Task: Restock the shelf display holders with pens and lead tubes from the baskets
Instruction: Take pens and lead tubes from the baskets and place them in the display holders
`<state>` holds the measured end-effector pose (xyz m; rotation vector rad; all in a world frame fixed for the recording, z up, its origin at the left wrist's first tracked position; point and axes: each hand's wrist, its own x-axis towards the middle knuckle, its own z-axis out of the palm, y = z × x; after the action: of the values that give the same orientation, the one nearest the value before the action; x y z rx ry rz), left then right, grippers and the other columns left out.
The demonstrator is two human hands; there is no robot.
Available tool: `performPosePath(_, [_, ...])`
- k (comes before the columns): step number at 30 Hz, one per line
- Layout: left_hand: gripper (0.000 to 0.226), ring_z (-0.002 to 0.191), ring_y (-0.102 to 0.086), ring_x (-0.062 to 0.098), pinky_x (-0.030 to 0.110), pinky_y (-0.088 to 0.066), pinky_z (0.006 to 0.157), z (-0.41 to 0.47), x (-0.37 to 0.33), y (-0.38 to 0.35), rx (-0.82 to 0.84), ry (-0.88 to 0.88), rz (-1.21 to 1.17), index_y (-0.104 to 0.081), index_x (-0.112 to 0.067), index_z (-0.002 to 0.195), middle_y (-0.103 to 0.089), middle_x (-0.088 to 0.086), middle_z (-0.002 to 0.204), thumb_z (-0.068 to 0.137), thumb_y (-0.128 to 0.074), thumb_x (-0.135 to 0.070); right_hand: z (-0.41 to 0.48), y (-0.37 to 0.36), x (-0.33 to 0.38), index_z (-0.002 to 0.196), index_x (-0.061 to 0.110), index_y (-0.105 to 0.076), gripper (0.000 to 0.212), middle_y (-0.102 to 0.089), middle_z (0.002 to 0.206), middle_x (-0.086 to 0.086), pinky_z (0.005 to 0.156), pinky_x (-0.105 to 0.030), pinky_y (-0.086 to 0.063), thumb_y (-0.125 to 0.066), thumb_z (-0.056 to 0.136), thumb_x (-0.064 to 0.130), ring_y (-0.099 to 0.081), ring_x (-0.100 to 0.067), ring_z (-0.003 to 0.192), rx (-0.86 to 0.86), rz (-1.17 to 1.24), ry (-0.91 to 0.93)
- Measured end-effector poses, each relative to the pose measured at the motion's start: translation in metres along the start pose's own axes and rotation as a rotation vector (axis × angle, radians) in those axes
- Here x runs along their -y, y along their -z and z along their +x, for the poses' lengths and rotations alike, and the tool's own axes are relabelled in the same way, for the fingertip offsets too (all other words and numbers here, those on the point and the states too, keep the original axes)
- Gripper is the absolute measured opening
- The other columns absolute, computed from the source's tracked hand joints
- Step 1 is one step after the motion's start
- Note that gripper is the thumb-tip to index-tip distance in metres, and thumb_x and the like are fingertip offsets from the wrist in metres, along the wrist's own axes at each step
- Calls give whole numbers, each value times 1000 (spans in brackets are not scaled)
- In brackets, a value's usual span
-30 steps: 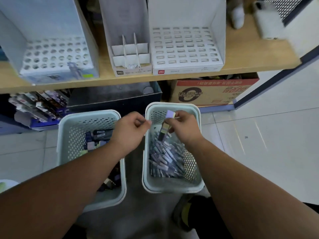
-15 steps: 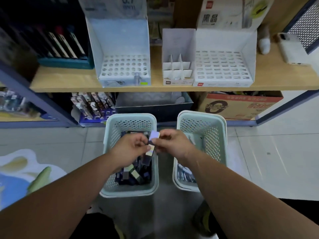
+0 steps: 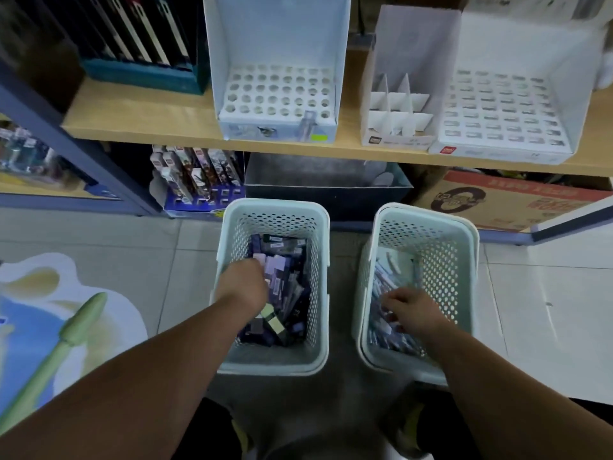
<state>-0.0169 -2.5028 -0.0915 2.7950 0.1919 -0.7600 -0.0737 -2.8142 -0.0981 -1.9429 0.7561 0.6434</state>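
While both arms reach down, the left hand (image 3: 243, 287) digs, fingers curled and hidden, into the tube basket (image 3: 273, 207); the right hand (image 3: 413, 310) spreads its fingers over pens (image 3: 384, 313) in the other basket (image 3: 428, 215). The 2 baskets sit right below the nearly bare holders (image 3: 277, 94), likely for short lifts.

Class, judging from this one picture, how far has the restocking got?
Barely begun. Done: one pen stands in the round-hole holder. In hand: left hand reaches into the left basket, right hand into the right basket. Left: slotted holder and divider box look empty.
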Motion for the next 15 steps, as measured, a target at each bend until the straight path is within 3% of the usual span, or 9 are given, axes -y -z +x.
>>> performPosePath(2, [19, 97, -69, 33, 41, -58, 81, 4, -3, -11, 34, 4, 22, -68, -7, 104, -71, 17, 107, 92, -54, -5, 5, 2, -16, 67, 13, -73, 22, -67, 61, -6, 64, -36, -49, -75, 89, 12, -59, -21, 60, 8, -129, -3])
performPosePath(5, [16, 94, -68, 35, 41, -57, 77, 5, -2, -22, 33, 40, -57, -64, -6, 106, -70, 19, 106, 94, -54, -9, 5, 10, -26, 84, 14, -77, 4, -69, 69, 4, 68, -26, -49, -79, 84, 18, -65, -9, 66, -57, -326, 13])
performPosePath(8, [11, 89, -65, 35, 36, -52, 71, 5, -10, -18, -2, 45, -220, -56, -9, 99, -68, 15, 98, 94, -60, -19, 8, 17, -26, 119, 14, -72, 43, -73, 105, -6, 82, -23, -44, -82, 78, 22, -68, -23, 99, -80, -392, -34])
performPosePath(11, [15, 76, -64, 19, 26, -47, 62, 1, -35, -8, 4, -35, -373, -58, -24, 82, -66, -2, 80, 94, -64, -30, 13, 20, -20, 135, 12, -62, 67, -68, 127, -8, 86, -21, -41, -87, 74, 25, -65, -24, 113, -67, -448, 2])
performPosePath(13, [18, 68, -61, 6, 21, -39, 55, -4, -57, -2, 39, -125, -444, -63, -27, 78, -64, -11, 73, 94, -65, -35, 17, 18, -18, 133, 7, -62, 68, -66, 126, -10, 82, -16, -42, -89, 73, 24, -67, -18, 110, -18, -477, 25])
performPosePath(15, [24, 65, -60, 7, 23, -41, 54, -8, -76, 2, 63, -187, -463, -67, -24, 77, -64, -8, 69, 96, -63, -39, 21, 16, -20, 125, 2, -64, 60, -66, 117, -16, 69, -4, -42, -89, 74, 21, -69, -7, 94, 37, -500, 34])
